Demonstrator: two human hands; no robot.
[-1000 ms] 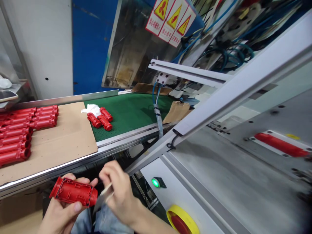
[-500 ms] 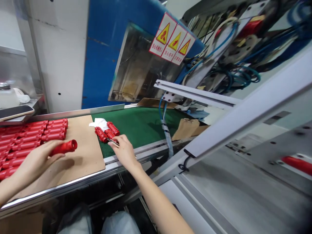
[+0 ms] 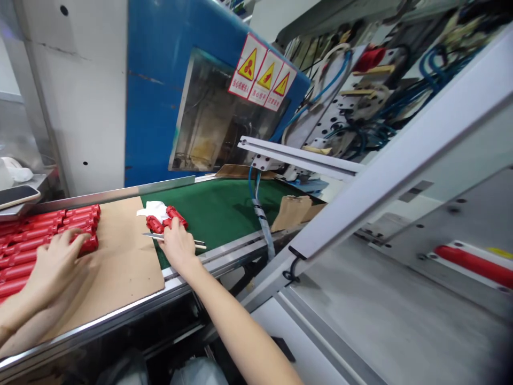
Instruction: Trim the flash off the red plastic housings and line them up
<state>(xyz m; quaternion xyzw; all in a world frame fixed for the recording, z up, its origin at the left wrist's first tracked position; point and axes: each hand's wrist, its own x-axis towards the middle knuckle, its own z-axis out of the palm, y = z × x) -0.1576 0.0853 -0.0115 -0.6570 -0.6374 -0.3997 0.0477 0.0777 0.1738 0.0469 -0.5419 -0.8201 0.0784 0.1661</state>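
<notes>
My left hand (image 3: 56, 264) is at the near right end of the rows of red ribbed plastic tubes (image 3: 30, 243), its curled fingers and thumb around one red tube (image 3: 90, 245). Part of that tube is hidden by the fingers. My right hand (image 3: 179, 247) holds a slim knife (image 3: 152, 236) across the palm, the blade pointing left and the handle end sticking out to the right. Its fingertips reach a small group of red tubes (image 3: 176, 215) on the green belt, beside a crumpled white cloth or tissue (image 3: 155, 210). Whether they grip a tube there I cannot tell.
The tube rows lie on a cardboard sheet (image 3: 128, 256) over the green conveyor belt (image 3: 216, 208). A phone (image 3: 18, 195) rests on a ledge at left. A pale metal frame bar (image 3: 385, 166) slants across the right. Wrapped cables (image 3: 262, 224) hang by the belt.
My left hand has lowered its red tube from above the cardboard to the end of the rows. My right hand now reaches over the loose tubes, the knife lying crosswise. The view has shifted slightly.
</notes>
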